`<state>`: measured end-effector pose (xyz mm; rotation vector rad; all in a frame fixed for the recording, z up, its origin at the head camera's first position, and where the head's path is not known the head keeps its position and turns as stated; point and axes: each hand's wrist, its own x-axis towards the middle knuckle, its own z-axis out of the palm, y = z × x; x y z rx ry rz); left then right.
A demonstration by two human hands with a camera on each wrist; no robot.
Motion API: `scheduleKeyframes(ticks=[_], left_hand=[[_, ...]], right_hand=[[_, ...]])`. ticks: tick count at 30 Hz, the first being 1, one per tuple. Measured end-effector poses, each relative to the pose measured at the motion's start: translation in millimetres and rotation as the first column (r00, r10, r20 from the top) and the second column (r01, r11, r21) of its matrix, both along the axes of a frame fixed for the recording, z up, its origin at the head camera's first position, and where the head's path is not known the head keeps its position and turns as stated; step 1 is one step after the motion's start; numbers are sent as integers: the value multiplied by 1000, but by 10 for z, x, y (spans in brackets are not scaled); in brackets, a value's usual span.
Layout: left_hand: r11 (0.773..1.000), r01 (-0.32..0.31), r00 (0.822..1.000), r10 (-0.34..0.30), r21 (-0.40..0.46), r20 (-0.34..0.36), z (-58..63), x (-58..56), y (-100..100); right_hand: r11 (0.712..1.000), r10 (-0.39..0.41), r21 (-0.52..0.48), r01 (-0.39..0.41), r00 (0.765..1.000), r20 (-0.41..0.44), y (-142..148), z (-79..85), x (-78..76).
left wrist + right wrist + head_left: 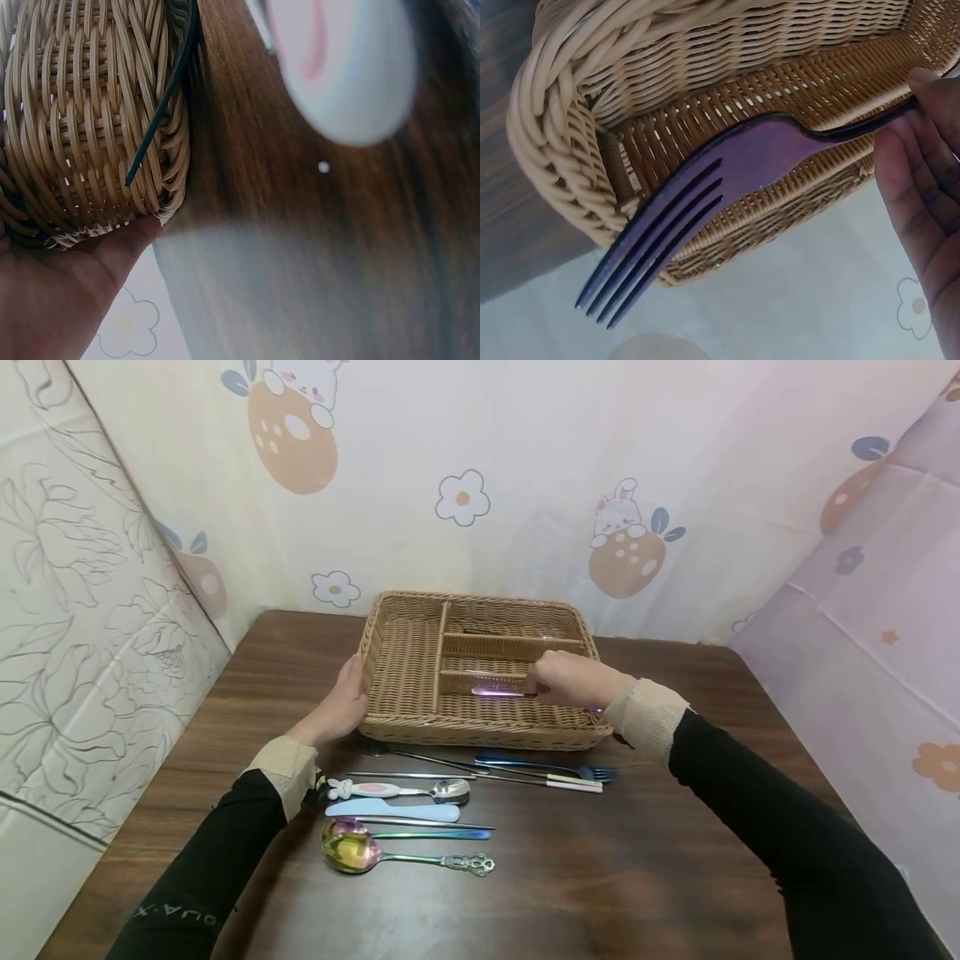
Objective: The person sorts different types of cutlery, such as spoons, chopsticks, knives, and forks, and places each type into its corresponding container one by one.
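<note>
A wicker cutlery basket (480, 739) with compartments stands at the back of the table. My left hand (342, 702) rests against its left side; in the left wrist view the thumb (131, 244) lies at the wicker corner, the other fingers hidden. Over the front right compartment, my right hand (566, 681) pinches a purple metal fork (757, 154) by its neck between thumb and fingertips. Its handle (497, 692) points left across that compartment, and its tines extend past the basket's right end in the right wrist view.
In front of the basket lie a blue fork (596, 773), white-ended chopsticks (573, 783), a rabbit-handled spoon (450, 791), a light blue knife (393, 811) and a gold-and-rainbow spoon (352, 853). A dark-headed long spoon (371, 746) lies near the left hand. Patterned curtains (525, 460) hang behind.
</note>
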<state>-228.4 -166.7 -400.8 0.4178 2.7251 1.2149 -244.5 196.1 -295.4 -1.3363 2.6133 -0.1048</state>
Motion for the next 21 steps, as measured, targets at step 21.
scheduleKeyframes(ticks=[21], left_hand=[[1000, 10, 1000, -10, 4, 7, 43, 38, 18]], right_hand=[[999, -24, 39, 22, 999, 49, -133, -313, -155]])
